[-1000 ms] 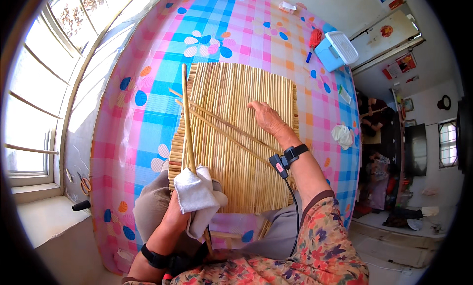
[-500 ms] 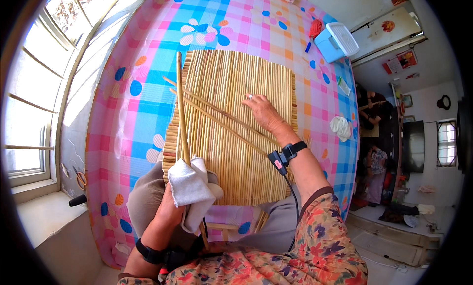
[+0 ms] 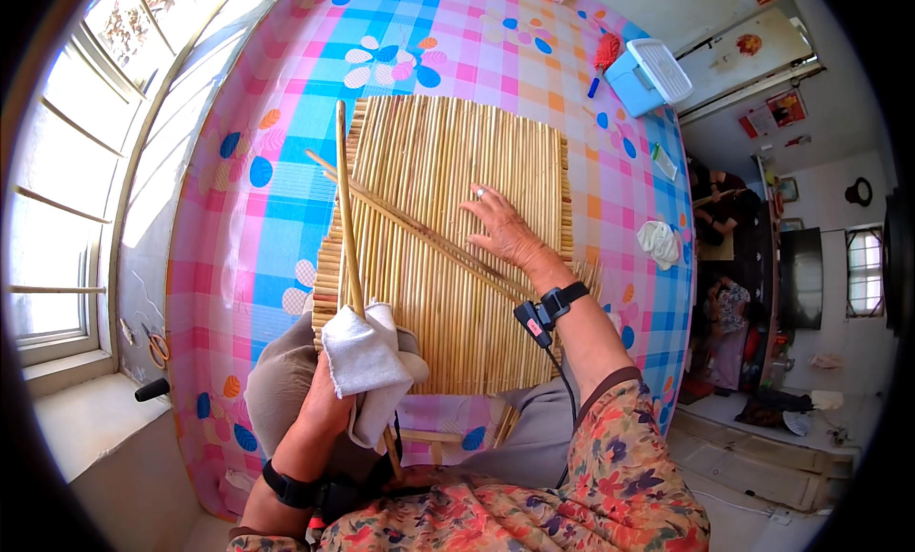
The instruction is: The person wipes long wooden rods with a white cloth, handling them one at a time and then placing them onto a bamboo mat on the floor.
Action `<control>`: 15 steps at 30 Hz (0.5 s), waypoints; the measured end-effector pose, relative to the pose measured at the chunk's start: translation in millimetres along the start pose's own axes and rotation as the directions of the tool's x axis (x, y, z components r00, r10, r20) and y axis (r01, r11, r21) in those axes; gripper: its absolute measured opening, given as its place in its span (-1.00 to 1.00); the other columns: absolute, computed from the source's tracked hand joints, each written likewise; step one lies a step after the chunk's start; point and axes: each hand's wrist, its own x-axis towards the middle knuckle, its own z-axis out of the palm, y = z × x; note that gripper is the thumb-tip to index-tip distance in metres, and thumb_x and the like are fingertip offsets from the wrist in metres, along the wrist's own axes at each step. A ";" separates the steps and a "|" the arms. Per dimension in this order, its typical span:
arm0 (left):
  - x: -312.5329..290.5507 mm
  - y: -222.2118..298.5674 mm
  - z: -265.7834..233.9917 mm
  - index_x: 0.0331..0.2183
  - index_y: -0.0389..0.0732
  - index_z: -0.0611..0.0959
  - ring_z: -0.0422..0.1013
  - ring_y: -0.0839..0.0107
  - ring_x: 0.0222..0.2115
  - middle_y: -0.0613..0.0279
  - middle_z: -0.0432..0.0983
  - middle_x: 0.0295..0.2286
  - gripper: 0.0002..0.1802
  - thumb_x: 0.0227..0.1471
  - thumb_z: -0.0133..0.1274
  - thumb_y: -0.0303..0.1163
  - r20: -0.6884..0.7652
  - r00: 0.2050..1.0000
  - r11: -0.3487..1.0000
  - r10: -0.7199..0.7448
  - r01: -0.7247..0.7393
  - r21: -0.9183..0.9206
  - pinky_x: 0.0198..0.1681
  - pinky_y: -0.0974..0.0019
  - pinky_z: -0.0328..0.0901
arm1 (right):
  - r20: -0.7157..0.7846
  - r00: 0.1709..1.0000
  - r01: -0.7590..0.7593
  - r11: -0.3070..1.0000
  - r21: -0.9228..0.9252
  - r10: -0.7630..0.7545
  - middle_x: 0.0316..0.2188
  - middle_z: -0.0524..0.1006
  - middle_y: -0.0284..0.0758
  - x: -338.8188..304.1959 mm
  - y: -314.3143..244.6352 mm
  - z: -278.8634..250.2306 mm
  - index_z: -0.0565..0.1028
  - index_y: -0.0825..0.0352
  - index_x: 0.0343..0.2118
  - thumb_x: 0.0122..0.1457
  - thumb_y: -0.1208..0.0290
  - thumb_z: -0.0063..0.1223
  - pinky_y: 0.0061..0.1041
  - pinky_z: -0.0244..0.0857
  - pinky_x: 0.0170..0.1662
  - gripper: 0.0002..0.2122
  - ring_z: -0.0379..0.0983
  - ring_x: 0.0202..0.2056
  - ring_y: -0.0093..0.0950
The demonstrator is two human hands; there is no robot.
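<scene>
A white cloth (image 3: 365,354) covers my left hand (image 3: 332,396), whose fingers are hidden beneath it. Through the cloth the hand grips a long yellowish stalk (image 3: 348,233), which rises above it and comes out again below. Over the mat of pale stalks laid side by side (image 3: 438,171), my right hand (image 3: 507,230) is open with its fingers spread. It holds nothing; whether its fingertips touch the mat I cannot tell. Two thin stalks (image 3: 410,223) lie slantwise across the mat, their near ends by my right wrist.
A checked, flowered sheet (image 3: 257,209) spreads around the mat. Far right stand a blue box with a white lid (image 3: 637,85) and a red bundle (image 3: 608,51); a crumpled white cloth (image 3: 658,244) lies nearer. Orange-handled scissors (image 3: 156,345) rest by the window. Other people (image 3: 729,209) are at the right.
My right hand has shifted slightly left and down, its fingers spreading wider. The two thin stalks have come closer together. My left hand and its stalk have barely moved.
</scene>
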 end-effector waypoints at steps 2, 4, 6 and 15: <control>0.4 -0.1 0.4 -0.07 -0.25 0.29 0.24 0.53 -0.23 0.27 0.30 -0.24 -0.62 0.03 -0.11 -0.43 -0.008 1.000 1.000 -0.003 0.003 0.002 -0.17 0.42 0.21 | 0.025 0.999 -0.036 0.999 -0.001 0.036 0.11 0.04 -0.20 -1.3 -2.4 -1.7 0.26 0.20 -0.03 -0.13 0.35 0.14 -0.38 -0.15 0.20 -0.48 -0.10 0.15 -0.26; 1.1 -1.4 -0.3 -0.08 -0.25 0.29 0.25 0.52 -0.23 0.27 0.30 -0.24 -0.62 0.03 -0.11 -0.43 -0.015 1.000 0.999 0.005 -0.005 0.034 -0.17 0.42 0.21 | 0.027 0.999 -0.038 0.999 0.015 0.038 0.12 0.04 -0.20 -1.3 -2.7 -2.5 0.26 0.19 -0.04 -0.14 0.34 0.15 -0.38 -0.16 0.21 -0.48 -0.11 0.15 -0.26; 1.3 -2.3 -1.4 -0.08 -0.25 0.29 0.25 0.52 -0.23 0.27 0.30 -0.24 -0.62 0.03 -0.11 -0.43 -0.003 1.000 1.000 0.007 -0.007 0.027 -0.17 0.42 0.21 | 0.031 0.999 -0.045 0.999 0.028 0.044 0.12 0.03 -0.20 -1.2 -3.2 -2.6 0.27 0.20 -0.04 -0.14 0.34 0.14 -0.37 -0.16 0.21 -0.48 -0.12 0.16 -0.26; -0.8 1.3 1.9 -0.10 -0.24 0.33 0.32 0.49 -0.30 0.26 0.35 -0.29 -0.63 0.03 -0.12 -0.34 0.035 0.998 0.992 0.049 -0.053 0.118 -0.25 0.38 0.27 | -0.105 0.994 -0.011 0.999 0.044 0.015 0.03 0.20 -0.13 5.4 10.6 5.7 0.31 0.37 -0.11 0.01 0.65 -0.30 -0.38 -0.08 0.17 -0.67 0.04 0.10 -0.26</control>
